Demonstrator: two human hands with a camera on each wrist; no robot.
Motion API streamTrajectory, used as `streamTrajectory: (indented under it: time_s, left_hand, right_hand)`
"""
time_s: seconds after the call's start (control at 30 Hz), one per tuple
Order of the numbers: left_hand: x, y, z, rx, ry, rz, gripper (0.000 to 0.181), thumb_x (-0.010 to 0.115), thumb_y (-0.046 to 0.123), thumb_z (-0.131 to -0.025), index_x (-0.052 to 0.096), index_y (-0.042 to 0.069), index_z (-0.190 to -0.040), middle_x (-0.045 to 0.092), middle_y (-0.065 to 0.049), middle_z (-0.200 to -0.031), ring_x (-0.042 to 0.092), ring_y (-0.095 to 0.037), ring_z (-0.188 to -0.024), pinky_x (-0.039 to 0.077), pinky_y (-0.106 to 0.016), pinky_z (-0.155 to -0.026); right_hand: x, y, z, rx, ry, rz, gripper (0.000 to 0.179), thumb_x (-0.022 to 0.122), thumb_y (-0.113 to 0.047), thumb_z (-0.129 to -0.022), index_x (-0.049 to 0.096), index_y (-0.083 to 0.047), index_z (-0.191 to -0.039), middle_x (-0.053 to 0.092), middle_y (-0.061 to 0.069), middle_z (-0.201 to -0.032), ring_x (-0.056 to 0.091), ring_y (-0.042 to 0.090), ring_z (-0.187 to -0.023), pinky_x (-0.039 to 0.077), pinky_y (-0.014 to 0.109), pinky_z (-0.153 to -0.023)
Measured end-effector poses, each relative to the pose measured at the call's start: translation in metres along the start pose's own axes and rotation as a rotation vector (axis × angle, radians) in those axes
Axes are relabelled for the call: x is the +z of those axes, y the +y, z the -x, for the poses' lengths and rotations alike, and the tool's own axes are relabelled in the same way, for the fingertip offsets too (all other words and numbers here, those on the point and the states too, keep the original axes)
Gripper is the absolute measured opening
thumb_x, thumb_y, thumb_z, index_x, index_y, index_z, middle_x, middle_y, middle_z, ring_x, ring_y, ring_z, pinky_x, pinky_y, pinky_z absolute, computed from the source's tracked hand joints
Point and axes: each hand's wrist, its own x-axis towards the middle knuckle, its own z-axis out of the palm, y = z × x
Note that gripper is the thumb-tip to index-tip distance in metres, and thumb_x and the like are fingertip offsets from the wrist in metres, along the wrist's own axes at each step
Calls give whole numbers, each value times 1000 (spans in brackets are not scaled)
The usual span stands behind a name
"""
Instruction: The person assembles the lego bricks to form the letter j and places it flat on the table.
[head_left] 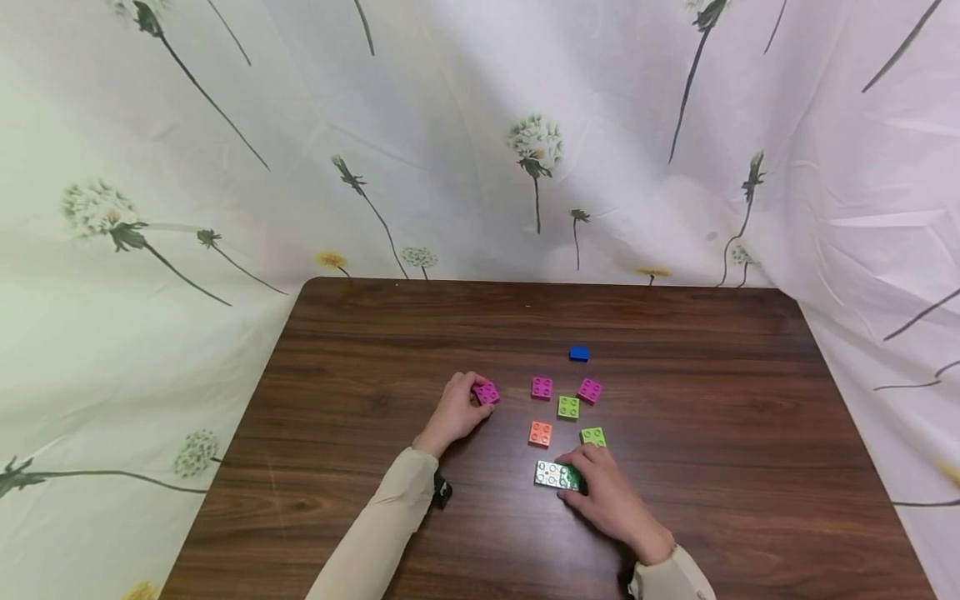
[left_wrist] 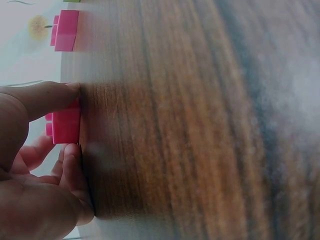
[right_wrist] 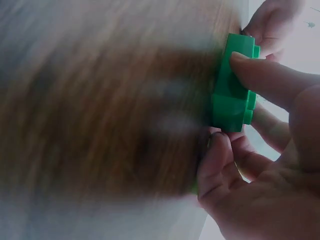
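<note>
The long green brick (head_left: 557, 476) is sitting on the table (head_left: 360, 375) under the right hand (head_left: 611, 500), whose fingers (right_wrist: 265, 80) are clamping it; a loose hold could be letting it tip. The left hand (head_left: 456, 412) is pinching a pink brick (head_left: 487, 392), which could be slipping. Just beyond both hands, five small bricks are lying, easily knocked.

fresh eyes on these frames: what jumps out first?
Small bright plastic building bricks scattered mid-table on the dark wooden table. The left hand pinches a pink square brick at the cluster's left; the right hand grips a long dark green brick at its near edge. A lone blue brick sits farthest back.
</note>
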Motion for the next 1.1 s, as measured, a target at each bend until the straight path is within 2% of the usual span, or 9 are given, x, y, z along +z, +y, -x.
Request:
streamTrajectory:
  time_s: [0.2, 0.73, 0.9, 1.1]
  left_hand:
    - [1, 0, -1, 18, 2, -7, 35, 73, 15, -84, 59, 7, -116, 52, -9, -104, 48, -19, -92, 44, -32, -78]
    - [-1, -2, 0, 39, 2, -9, 34, 72, 15, -86, 60, 8, -117, 52, -8, -107, 48, -20, -95, 44, -35, -82]
    - [-3, -3, 2, 58, 4, -20, 35, 73, 15, -85, 60, 7, -117, 53, -8, -107, 48, -19, -92, 44, -34, -79]
    - [-3, -5, 0, 52, 16, -10, 36, 73, 16, -85, 61, 7, -118, 52, -7, -106, 50, -18, -90, 43, -31, -77]
  right_hand:
    - [1, 0, -2, 34, -9, -11, 33, 79, -21, -78, 67, -21, -109, 53, -12, -101, 45, 10, -100, 42, 33, -85]
    - [0, -1, -2, -5, 15, -17, 33, 80, -19, -77, 69, -20, -107, 55, -11, -100, 47, 10, -97, 43, 31, -83]
    - [0, -2, -3, -17, 16, -14, 33, 80, -17, -76, 69, -19, -107, 55, -10, -100, 47, 10, -97, 43, 32, -84]
    - [1, 0, -4, -7, 10, -20, 33, 80, -17, -77, 69, -19, -107, 54, -10, -99, 46, 10, -96, 42, 32, -83]
